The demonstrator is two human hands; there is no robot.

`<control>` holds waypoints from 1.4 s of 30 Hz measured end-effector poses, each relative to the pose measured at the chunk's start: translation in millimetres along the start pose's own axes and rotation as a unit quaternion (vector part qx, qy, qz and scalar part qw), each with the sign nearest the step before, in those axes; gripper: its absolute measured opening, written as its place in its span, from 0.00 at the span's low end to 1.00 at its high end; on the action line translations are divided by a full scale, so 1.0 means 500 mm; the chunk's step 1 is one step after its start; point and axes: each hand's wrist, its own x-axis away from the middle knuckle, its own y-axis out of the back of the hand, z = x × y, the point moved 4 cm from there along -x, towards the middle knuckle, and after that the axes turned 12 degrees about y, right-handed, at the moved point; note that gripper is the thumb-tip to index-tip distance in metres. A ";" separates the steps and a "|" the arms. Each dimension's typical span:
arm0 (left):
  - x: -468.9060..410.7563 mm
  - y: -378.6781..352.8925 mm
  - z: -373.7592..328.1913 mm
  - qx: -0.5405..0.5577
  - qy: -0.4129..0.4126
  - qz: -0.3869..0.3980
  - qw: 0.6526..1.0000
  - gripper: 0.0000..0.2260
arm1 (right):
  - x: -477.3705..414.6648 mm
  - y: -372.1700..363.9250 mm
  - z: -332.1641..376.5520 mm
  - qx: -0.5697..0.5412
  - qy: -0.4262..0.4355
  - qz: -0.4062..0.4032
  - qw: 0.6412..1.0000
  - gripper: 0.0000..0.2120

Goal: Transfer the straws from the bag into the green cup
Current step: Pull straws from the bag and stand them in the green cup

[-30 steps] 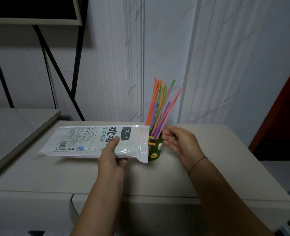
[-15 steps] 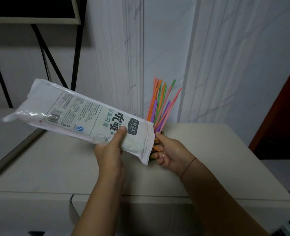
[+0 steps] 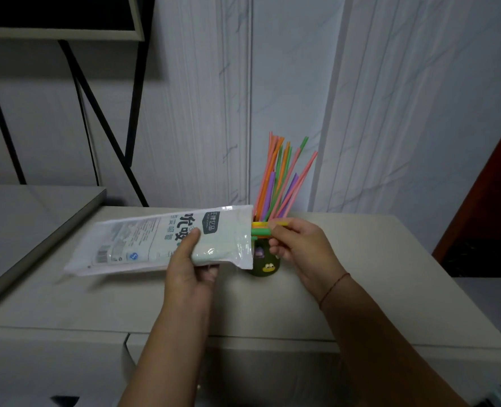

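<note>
The left hand (image 3: 190,264) grips the bag (image 3: 143,245) near its open end, holding it roughly level over the bench (image 3: 375,289). The right hand (image 3: 299,248) pinches the straw ends (image 3: 261,232) poking from the bag's mouth. Just behind them stands the cup (image 3: 265,267), partly hidden by the bag and the right hand, with a fan of straws (image 3: 270,186) upright in it. A black frame (image 3: 108,127) stands by the wall at left, above a grey slab (image 3: 23,218).

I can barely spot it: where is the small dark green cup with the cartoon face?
Head view, centre: the dark green cup stands on the beige tabletop, partly behind the white plastic bag and the right hand.
</note>
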 end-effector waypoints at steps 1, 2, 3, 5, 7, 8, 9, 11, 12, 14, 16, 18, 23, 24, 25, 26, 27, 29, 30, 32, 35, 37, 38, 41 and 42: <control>0.000 -0.002 0.003 0.012 0.012 0.004 1.000 0.18 | 0.001 -0.002 0.007 0.024 0.020 0.013 0.999 0.09; 0.001 -0.004 0.007 0.021 0.024 0.009 0.999 0.17 | 0.003 -0.006 0.012 0.046 0.036 0.026 0.998 0.09; 0.001 -0.006 0.010 0.027 0.034 0.014 0.999 0.16 | 0.005 -0.011 0.016 0.063 0.047 0.038 0.996 0.09; 0.000 -0.009 0.015 0.037 0.048 0.021 0.998 0.15 | 0.007 -0.016 0.019 0.076 0.059 0.049 0.994 0.09; 0.000 -0.009 0.014 0.047 0.051 0.021 0.997 0.15 | 0.007 -0.014 0.021 0.072 0.064 0.041 0.995 0.10; 0.001 -0.009 0.012 0.052 0.049 0.019 0.997 0.14 | 0.006 -0.010 0.022 0.068 0.066 0.032 0.995 0.10; 0.001 -0.007 0.010 0.058 0.047 0.016 0.997 0.13 | 0.004 -0.004 0.023 0.064 0.069 0.021 0.995 0.10; 0.002 -0.004 0.004 0.070 0.043 0.012 0.997 0.12 | -0.001 0.008 0.026 0.045 0.071 0.000 0.996 0.10; 0.001 -0.001 0.000 0.074 0.041 0.009 0.996 0.11 | -0.004 0.015 0.027 0.030 0.070 -0.010 0.997 0.09; -0.002 0.005 -0.007 0.078 0.035 0.002 0.996 0.12 | -0.008 0.028 0.034 -0.013 0.070 -0.029 0.997 0.05; -0.006 0.010 -0.013 0.081 0.028 0.000 0.996 0.14 | -0.010 0.037 0.040 -0.072 0.065 -0.046 0.994 0.03; -0.009 0.011 -0.013 0.082 0.026 -0.001 0.996 0.16 | -0.014 0.039 0.039 -0.135 0.047 -0.057 0.988 0.03; -0.007 0.008 0.000 0.091 0.032 0.001 0.995 0.15 | -0.012 -0.011 0.009 -0.235 -0.020 -0.018 0.972 0.03; -0.005 0.006 0.002 0.091 0.033 0.001 0.995 0.14 | -0.008 -0.022 0.002 -0.225 -0.024 -0.006 0.974 0.04; -0.004 0.005 0.003 0.089 0.033 0.001 0.996 0.14 | -0.004 -0.030 -0.003 -0.210 -0.023 0.002 0.977 0.06; -0.003 0.004 0.005 0.087 0.033 0.000 0.996 0.13 | -0.002 -0.035 -0.006 -0.195 -0.017 0.002 0.981 0.07; -0.003 0.004 0.004 0.087 0.033 -0.001 0.996 0.13 | -0.002 -0.035 -0.007 -0.185 -0.009 -0.005 0.983 0.08; -0.004 0.007 0.000 0.094 0.030 -0.002 0.995 0.14 | -0.005 -0.025 0.000 -0.181 0.007 -0.029 0.983 0.07; -0.005 0.009 -0.005 0.096 0.026 -0.003 0.995 0.15 | -0.009 -0.016 0.006 -0.184 0.015 -0.043 0.982 0.05; -0.009 0.014 -0.015 0.096 0.018 -0.006 0.995 0.14 | -0.015 0.008 0.019 -0.189 0.029 -0.072 0.979 0.04; -0.013 0.019 -0.022 0.096 0.014 -0.007 0.995 0.14 | -0.021 0.039 0.032 -0.195 0.039 -0.093 0.976 0.04; -0.015 0.020 -0.021 0.092 0.015 -0.011 0.996 0.15 | -0.022 0.043 0.034 -0.191 0.038 -0.092 0.977 0.05; -0.016 0.019 -0.019 0.089 0.015 -0.013 0.996 0.16 | -0.023 0.039 0.031 -0.185 0.036 -0.085 0.978 0.05; -0.015 0.015 -0.011 0.084 0.017 -0.017 0.996 0.20 | -0.016 0.010 0.017 -0.168 0.024 -0.050 0.984 0.05; -0.014 0.014 -0.009 0.083 0.017 -0.017 0.996 0.21 | -0.014 0.001 0.010 -0.165 0.019 -0.041 0.985 0.05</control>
